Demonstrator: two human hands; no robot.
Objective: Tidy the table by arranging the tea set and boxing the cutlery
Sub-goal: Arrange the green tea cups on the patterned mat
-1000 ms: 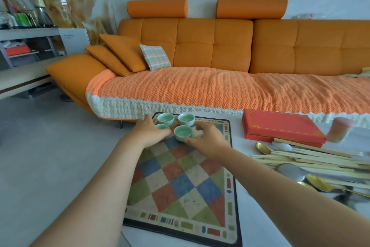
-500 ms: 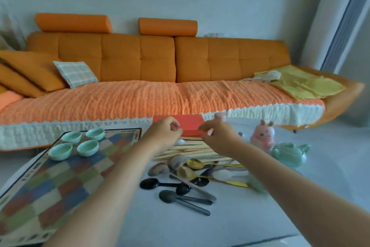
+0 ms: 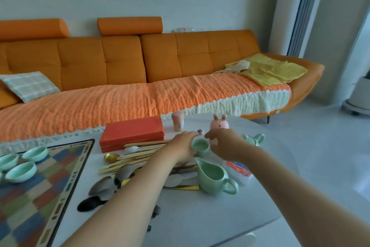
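Head view, looking down across a white table (image 3: 200, 218) toward an orange sofa (image 3: 120, 60). Left hand (image 3: 183, 144) and right hand (image 3: 227, 143) both stretched out past the table's middle, one on either side of a small green cup (image 3: 200, 144) standing mouth up. Left fingers curled round the cup's left side, gripping it. Right fingers bent close against its right side, grip or mere touch impossible to tell. Just nearer than the cup, a green pitcher (image 3: 212, 178) upright, handle to the right. Behind the right wrist, part of a green teapot (image 3: 255, 139). Toward the table's far edge, a closed red box (image 3: 132, 131), a toothpick holder (image 3: 177, 121) and a pink rabbit figure (image 3: 219, 122). In front of the box, a loose heap of cutlery partly hidden by the left forearm: pale chopsticks (image 3: 136, 154), a gold spoon (image 3: 111, 157), a black spoon (image 3: 90, 203). On the table's left part, a chequered mat (image 3: 40, 190) with three green cups (image 3: 21, 171) grouped near its far edge. Just right of the pitcher, a printed packet (image 3: 239, 168) lying flat. On the sofa's right end, a yellow cloth (image 3: 274, 70).
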